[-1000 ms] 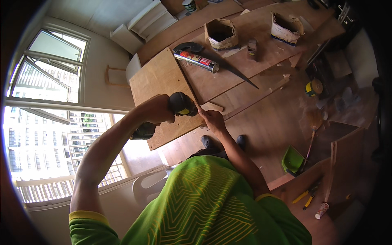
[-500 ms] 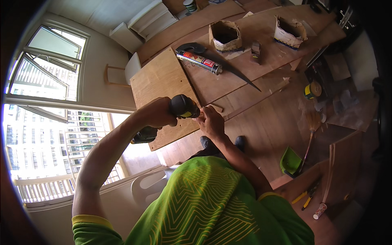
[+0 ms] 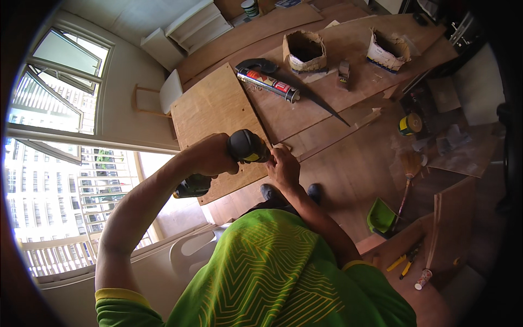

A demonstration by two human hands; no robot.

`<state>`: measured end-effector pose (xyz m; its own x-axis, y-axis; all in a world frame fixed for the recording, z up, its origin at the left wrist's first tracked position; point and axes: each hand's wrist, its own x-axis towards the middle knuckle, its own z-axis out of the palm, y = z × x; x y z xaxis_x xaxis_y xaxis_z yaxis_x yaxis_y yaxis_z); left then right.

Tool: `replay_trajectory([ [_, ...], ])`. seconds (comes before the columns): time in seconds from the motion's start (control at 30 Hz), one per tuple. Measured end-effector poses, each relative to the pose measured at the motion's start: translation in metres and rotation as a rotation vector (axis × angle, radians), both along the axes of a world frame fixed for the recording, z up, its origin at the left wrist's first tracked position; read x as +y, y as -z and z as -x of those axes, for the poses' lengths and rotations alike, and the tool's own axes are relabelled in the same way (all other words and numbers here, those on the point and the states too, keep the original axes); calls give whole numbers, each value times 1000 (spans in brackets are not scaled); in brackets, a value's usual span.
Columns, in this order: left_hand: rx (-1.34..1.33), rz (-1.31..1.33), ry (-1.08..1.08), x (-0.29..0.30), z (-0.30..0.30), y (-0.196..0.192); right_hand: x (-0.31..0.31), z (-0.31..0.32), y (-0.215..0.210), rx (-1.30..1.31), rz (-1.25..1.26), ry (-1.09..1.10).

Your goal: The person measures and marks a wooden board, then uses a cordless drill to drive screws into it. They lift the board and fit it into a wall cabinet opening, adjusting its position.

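My left hand [image 3: 210, 157] grips a black and yellow cordless drill [image 3: 239, 150] by its handle, the battery end pointing down to the lower left. My right hand [image 3: 284, 166] is closed at the drill's nose, fingers pinching around the chuck; any bit there is too small to see. Both hands hover above the near edge of a light plywood panel [image 3: 212, 109] that lies on a long wooden board [image 3: 327, 103].
A caulking gun [image 3: 267, 82] lies beyond the panel, with two torn paper bags [image 3: 305, 52] further back. A yellow tape roll [image 3: 409, 124], a broom [image 3: 407, 180] and a green dustpan [image 3: 381, 216] are to the right. An open window [image 3: 60, 82] is on the left, a white chair [image 3: 193, 253] below.
My right hand has closed in on the drill's nose and the two hands have drawn together. The view has shifted slightly; the drill stays over the panel's edge.
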<state>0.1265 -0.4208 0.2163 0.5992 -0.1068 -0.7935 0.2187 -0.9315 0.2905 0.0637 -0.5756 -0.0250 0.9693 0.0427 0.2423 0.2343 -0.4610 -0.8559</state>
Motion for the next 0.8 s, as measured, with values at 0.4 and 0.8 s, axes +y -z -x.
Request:
replay_trajectory([
  [0.4,-190,209,-147,95,-37,-8,6,-7,-8,-164,-50,141],
  [0.8,-148,332,-224,131,-106,48,42,-48,-18,260,292,274],
])
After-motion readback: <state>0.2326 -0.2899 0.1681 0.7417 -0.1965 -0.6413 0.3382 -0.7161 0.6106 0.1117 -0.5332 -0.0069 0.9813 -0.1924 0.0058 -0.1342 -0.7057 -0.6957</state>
